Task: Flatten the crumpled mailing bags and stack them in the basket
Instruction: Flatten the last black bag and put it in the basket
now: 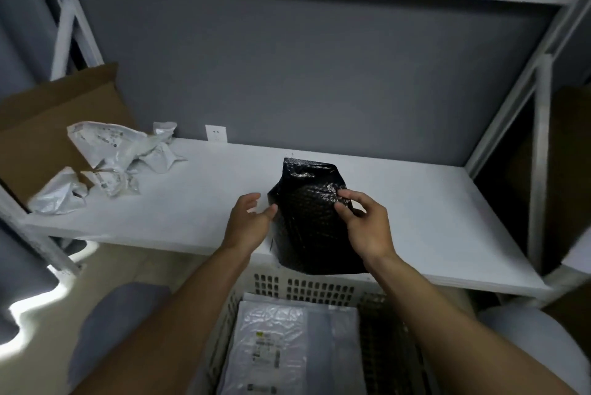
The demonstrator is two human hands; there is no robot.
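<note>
One black bag (311, 219) is being held up over the front edge of the white shelf (415, 203). Its right edge is being pinched by the right hand (361, 222), with the thumb and fingers closed on the bubbly plastic. The left hand (249, 219) is being held open, fingers spread, with nothing in it. Its fingertips are just beside the left edge of the bag, and it cannot be told if they are touching.

Most of the bag is looking flat now, but the top part is folded and bent.

Below the hands, a white basket (307, 289) is being filled. One flat grey bag (275, 353) with labels is lying in it, and more may be hidden under it. So some of the job is looking done.

Far to the left on the shelf, a small pile of crumpled white bags (108, 164) is waiting beside a brown cardboard box (48, 126). These are not flat yet.

The black bag is probably the next one to be laid in the basket. After that, the white ones are left to be smoothed and stacked.
</note>
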